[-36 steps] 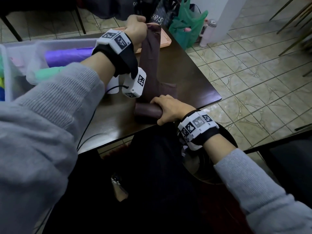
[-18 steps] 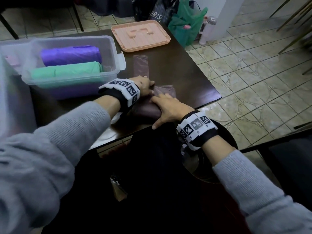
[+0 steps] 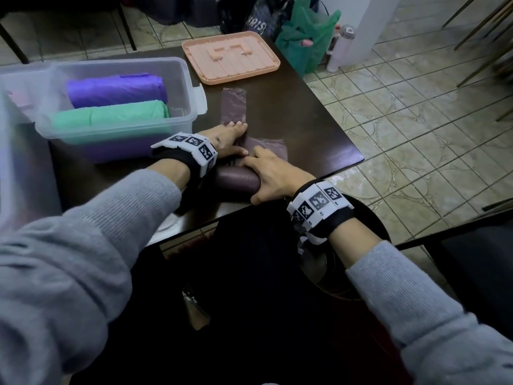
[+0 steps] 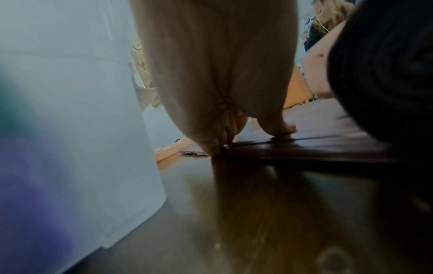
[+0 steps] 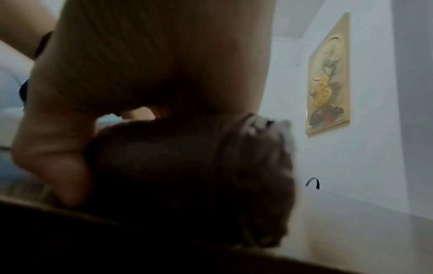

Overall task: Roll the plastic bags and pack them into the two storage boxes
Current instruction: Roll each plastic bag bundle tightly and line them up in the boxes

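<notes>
Fingers of the left hand [image 3: 227,140] lie straight and close together, pressing flat the unrolled strip of the dark maroon plastic bag [image 3: 234,107], which runs away from the body on the dark wooden table [image 3: 313,129]. Nearer the table edge, the right hand [image 3: 273,173] cups the rolled maroon cylinder [image 3: 236,182], thumb at its end; its long axis lies left to right, across the strip, so I judge rolling goes forward toward the left fingertips

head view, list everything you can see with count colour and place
dark wooden table: one, brown, under everything.
clear plastic storage box: one, on the table's left.
purple plastic bag roll: one, in the box, far side.
green plastic bag roll: one, in the box, near side.
brown plastic bag: one, partly rolled near the table's front edge, its flat tail towards the lid.
peach plastic lid: one, at the table's far edge.
green carrier bag: one, on the tiled floor beyond the table.
left hand: fingers straight, pressing the bag's flat part.
right hand: resting on the roll.
</notes>
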Demonstrator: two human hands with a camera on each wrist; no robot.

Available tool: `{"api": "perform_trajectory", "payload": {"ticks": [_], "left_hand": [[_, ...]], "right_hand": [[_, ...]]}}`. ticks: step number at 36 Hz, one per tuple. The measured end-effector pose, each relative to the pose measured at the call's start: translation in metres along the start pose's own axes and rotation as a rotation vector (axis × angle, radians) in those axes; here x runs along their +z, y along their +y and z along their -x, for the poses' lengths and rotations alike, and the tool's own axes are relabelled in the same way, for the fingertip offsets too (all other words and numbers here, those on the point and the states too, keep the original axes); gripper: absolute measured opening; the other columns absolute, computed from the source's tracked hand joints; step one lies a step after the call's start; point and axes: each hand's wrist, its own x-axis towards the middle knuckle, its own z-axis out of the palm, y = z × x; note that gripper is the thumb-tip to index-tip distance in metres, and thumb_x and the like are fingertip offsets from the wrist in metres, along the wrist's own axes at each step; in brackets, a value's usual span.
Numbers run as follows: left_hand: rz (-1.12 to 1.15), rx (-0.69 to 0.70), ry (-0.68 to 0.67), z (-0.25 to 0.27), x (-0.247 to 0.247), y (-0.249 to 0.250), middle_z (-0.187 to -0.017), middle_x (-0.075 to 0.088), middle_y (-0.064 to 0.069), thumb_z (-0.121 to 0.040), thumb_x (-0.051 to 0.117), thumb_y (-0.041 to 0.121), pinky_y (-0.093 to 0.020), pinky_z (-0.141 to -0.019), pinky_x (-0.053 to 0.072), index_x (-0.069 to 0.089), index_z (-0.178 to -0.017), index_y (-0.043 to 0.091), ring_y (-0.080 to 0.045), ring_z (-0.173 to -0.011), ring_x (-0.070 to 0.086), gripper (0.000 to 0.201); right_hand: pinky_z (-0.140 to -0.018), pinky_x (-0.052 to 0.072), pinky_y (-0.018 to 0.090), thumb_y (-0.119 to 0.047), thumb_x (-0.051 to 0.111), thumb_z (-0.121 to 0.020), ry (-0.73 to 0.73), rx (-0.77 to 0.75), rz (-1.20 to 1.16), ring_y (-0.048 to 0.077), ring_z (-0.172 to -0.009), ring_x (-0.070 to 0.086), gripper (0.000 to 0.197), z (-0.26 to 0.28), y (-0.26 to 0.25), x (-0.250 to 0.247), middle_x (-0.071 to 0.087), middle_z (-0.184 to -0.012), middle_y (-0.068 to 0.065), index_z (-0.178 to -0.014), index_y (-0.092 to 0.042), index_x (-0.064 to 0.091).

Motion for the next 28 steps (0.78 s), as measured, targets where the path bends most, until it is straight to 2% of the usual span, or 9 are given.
{"api": "perform_trajectory", "payload": {"ticks": [3, 6, 11, 14, 17, 20, 23, 26, 28], "left_hand": [[0.02, 0.003, 0.01, 0.002, 0.001, 0.0, -0.158, 0.006, -0.015, -0.096, 0.049, 0.034, -0.032, -0.117, 0.011, 0.007, -0.151, 0.006, -0.027, -0.146, 0.01, 0.074], [0.041, -0.006, 0.02, 0.002, 0.0, 0.0, -0.158, 0.008, -0.015, -0.097, 0.048, 0.032, -0.032, -0.116, 0.011, 0.007, -0.151, 0.008, -0.026, -0.146, 0.011, 0.072], [0.056, -0.005, 0.028, 0.004, -0.001, 0.001, -0.158, 0.01, -0.014, -0.096, 0.05, 0.033, -0.032, -0.115, 0.013, 0.011, -0.151, 0.008, -0.026, -0.146, 0.013, 0.071], [0.063, -0.01, 0.029, 0.005, -0.001, 0.001, -0.158, 0.009, -0.012, -0.095, 0.052, 0.035, -0.033, -0.116, 0.014, 0.013, -0.151, 0.01, -0.026, -0.145, 0.013, 0.072], [0.089, -0.026, 0.027, 0.005, 0.0, -0.001, -0.158, 0.012, -0.012, -0.093, 0.055, 0.037, -0.035, -0.116, 0.016, 0.016, -0.15, 0.013, -0.027, -0.145, 0.016, 0.073], [0.128, -0.054, 0.044, 0.007, -0.002, 0.0, -0.155, 0.024, -0.013, -0.09, 0.059, 0.039, -0.035, -0.113, 0.023, 0.021, -0.149, 0.014, -0.029, -0.14, 0.028, 0.074], [0.194, -0.062, 0.058, 0.01, -0.006, 0.005, -0.142, 0.045, -0.014, -0.086, 0.065, 0.033, -0.035, -0.104, 0.036, 0.034, -0.144, 0.012, -0.03, -0.127, 0.045, 0.069], [0.179, -0.066, 0.068, 0.012, -0.006, 0.013, -0.15, 0.03, -0.018, -0.084, 0.068, 0.029, -0.039, -0.112, 0.027, 0.031, -0.145, 0.009, -0.031, -0.138, 0.029, 0.074], [0.179, -0.055, 0.121, 0.015, -0.007, 0.019, -0.154, 0.021, -0.017, -0.084, 0.067, 0.023, -0.04, -0.116, 0.02, 0.028, -0.147, 0.009, -0.031, -0.142, 0.02, 0.075]], "right_hand": [[-0.093, 0.039, 0.038, -0.028, 0.077, -0.065, 0.01, -0.007, 0.019, 0.026, -0.114, 0.039, 0.078, 0.0, 0.003, 0.0, 0.038, -0.115, 0.007, -0.135, -0.018, 0.044], [-0.096, 0.04, 0.038, -0.021, 0.079, -0.06, 0.053, -0.026, -0.068, 0.025, -0.111, 0.041, 0.08, 0.0, 0.003, 0.004, 0.04, -0.114, 0.006, -0.131, -0.016, 0.044], [-0.08, 0.035, 0.021, -0.015, 0.08, -0.058, 0.114, -0.01, -0.196, 0.022, -0.105, 0.05, 0.062, 0.0, 0.008, 0.005, 0.05, -0.107, 0.003, -0.111, -0.012, 0.048], [-0.082, 0.034, 0.019, -0.018, 0.081, -0.062, 0.101, -0.017, -0.202, 0.021, -0.109, 0.051, 0.062, 0.001, 0.011, 0.002, 0.054, -0.116, 0.007, -0.117, -0.011, 0.053], [-0.088, 0.033, 0.021, -0.027, 0.082, -0.066, 0.082, -0.007, -0.2, 0.019, -0.112, 0.043, 0.068, 0.002, 0.014, 0.0, 0.042, -0.119, 0.007, -0.126, -0.016, 0.054], [-0.094, 0.033, 0.026, -0.034, 0.079, -0.071, 0.031, -0.008, -0.146, 0.018, -0.114, 0.038, 0.074, 0.002, 0.015, -0.001, 0.039, -0.114, 0.006, -0.136, -0.021, 0.047], [-0.083, 0.029, 0.016, -0.03, 0.081, -0.07, 0.081, -0.002, -0.207, 0.011, -0.108, 0.041, 0.074, 0.002, 0.017, -0.002, 0.04, -0.11, -0.002, -0.132, -0.016, 0.044], [-0.073, 0.029, 0.016, -0.029, 0.082, -0.069, 0.088, 0.022, -0.239, 0.012, -0.1, 0.047, 0.061, 0.001, 0.018, -0.005, 0.05, -0.109, -0.001, -0.117, -0.011, 0.049], [-0.075, 0.031, 0.019, -0.033, 0.079, -0.073, 0.066, 0.024, -0.225, 0.013, -0.099, 0.048, 0.053, 0.001, 0.018, -0.009, 0.053, -0.109, 0.0, -0.115, -0.012, 0.053]]}}
